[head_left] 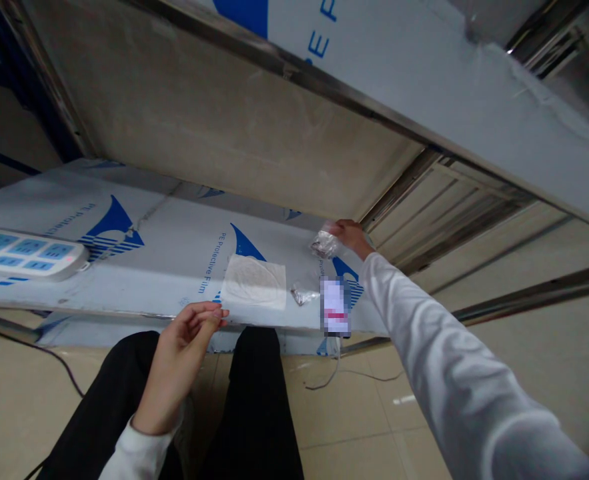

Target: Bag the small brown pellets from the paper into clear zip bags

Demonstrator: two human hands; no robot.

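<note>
My right hand reaches to the far right of the metal shelf and grips a crinkled clear plastic bag; its contents are unclear. My left hand is at the shelf's front edge, thumb and fingers pinched together. Whether something tiny is between those fingertips cannot be made out. Between the hands a square white tissue lies flat on the shelf. Right of it sits a small clear packet, silvery at its left end. A pixelated phone-like device lies beside the packet at the front edge.
A long white power strip with blue sockets rests on the shelf at the left. Overhead, an upper shelf runs across. A pale cable hangs below the device toward the tiled floor. A metal rack frame stands at right.
</note>
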